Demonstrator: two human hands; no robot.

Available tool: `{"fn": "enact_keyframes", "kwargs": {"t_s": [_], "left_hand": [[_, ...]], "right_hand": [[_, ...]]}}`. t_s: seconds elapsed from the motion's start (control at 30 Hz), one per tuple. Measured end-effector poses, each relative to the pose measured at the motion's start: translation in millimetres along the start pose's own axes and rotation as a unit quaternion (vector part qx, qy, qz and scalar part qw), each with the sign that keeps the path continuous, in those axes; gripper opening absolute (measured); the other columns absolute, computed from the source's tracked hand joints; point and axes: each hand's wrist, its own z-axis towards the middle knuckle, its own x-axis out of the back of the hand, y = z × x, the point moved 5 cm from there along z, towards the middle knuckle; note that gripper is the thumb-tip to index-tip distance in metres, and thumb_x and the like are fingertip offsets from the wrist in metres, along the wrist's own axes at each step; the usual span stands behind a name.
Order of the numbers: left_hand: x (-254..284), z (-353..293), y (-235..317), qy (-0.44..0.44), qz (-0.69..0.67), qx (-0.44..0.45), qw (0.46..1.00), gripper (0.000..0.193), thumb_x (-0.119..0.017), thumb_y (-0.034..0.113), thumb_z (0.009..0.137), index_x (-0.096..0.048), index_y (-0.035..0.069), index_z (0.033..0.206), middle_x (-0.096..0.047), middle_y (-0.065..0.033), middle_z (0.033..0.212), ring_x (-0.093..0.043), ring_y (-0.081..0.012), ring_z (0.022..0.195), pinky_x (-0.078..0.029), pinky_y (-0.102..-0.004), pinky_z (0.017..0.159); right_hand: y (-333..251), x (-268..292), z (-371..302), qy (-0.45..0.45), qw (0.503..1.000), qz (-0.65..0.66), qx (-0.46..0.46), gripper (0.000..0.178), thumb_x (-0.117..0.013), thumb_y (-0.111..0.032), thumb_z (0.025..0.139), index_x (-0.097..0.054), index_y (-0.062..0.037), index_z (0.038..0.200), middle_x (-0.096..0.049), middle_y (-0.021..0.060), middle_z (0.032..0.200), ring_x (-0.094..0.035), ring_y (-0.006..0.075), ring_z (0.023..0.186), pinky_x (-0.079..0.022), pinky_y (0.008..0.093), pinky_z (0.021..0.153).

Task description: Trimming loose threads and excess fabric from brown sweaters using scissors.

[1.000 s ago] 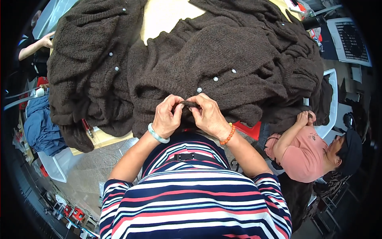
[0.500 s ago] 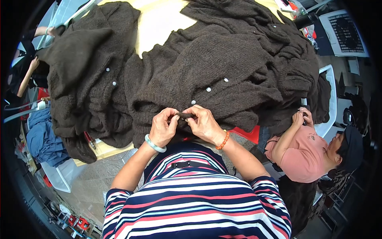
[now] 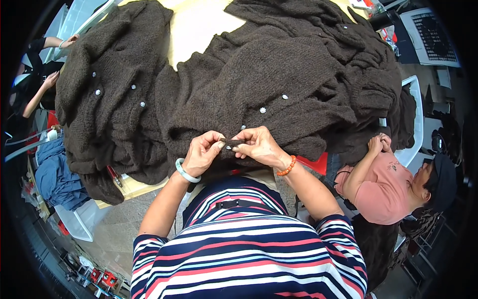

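Observation:
A dark brown knitted cardigan (image 3: 259, 65) lies heaped on the table before me, with sparkly buttons along its front. At its near edge, my left hand (image 3: 201, 153) pinches the knit between thumb and fingers. My right hand (image 3: 261, 147) pinches the same edge a short way to the right. Between the two sets of fingertips shows a small shiny button (image 3: 229, 147). Farther up the front sit more buttons, one (image 3: 263, 110) in the middle of the row. The fingers hide part of the gripped edge.
More brown knitwear (image 3: 114, 55) covers the table's left side, near red-handled snips (image 3: 114, 174). Blue cloth (image 3: 59, 174) hangs at left. A co-worker in a pink shirt (image 3: 376, 192) is at right, by a white bin (image 3: 417, 119). Another person's hand (image 3: 51, 79) is far left.
Both my hands have shifted slightly, and the button between them has come into view. At left, the other person's hand has let go of the knitwear, which now lies flatter with two more buttons showing.

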Motion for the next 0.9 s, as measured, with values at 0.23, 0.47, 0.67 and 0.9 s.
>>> {"fn": "enact_keyframes", "kwargs": {"t_s": [0.23,0.47,0.67,0.9], "left_hand": [[2,-1,5,0.036,0.072,-0.030,0.996,0.006,-0.056,0.006,0.093,-0.059,0.001,0.095,-0.051,0.0064,0.078,-0.041,-0.0020,0.069,-0.035,-0.0183,0.060],[2,-6,6,0.050,0.032,-0.009,0.998,0.005,-0.057,0.006,0.093,-0.059,0.002,0.094,-0.049,0.0078,0.076,-0.040,-0.0009,0.066,-0.032,-0.0171,0.057],[-1,-10,6,0.071,0.060,-0.024,0.995,0.005,-0.056,0.006,0.094,-0.059,0.003,0.093,-0.047,0.0075,0.071,-0.039,-0.0003,0.063,-0.032,-0.0172,0.054],[-1,-9,4,0.083,0.078,-0.013,0.993,0.005,-0.057,0.007,0.094,-0.059,0.002,0.094,-0.051,0.0063,0.074,-0.042,-0.0008,0.063,-0.035,-0.0172,0.056]], "right_hand": [[-3,2,4,-0.010,0.999,0.027,-0.015,0.015,-0.067,0.000,0.084,-0.066,0.0067,0.097,-0.068,0.0083,0.081,-0.066,0.0115,0.069,-0.055,0.0227,0.062],[-14,-11,-7,0.015,0.993,-0.113,0.043,0.017,-0.062,-0.001,0.086,-0.064,0.0071,0.100,-0.066,0.0077,0.086,-0.066,0.0102,0.074,-0.053,0.0224,0.064],[-19,-14,-11,0.033,0.978,-0.178,0.103,0.015,-0.056,0.003,0.087,-0.064,0.0080,0.099,-0.063,0.0056,0.087,-0.066,0.0107,0.076,-0.053,0.0217,0.065],[-7,-6,-4,0.060,0.994,-0.086,0.035,0.017,-0.056,0.001,0.087,-0.066,0.0074,0.099,-0.067,0.0069,0.080,-0.066,0.0101,0.070,-0.053,0.0221,0.062]]}}
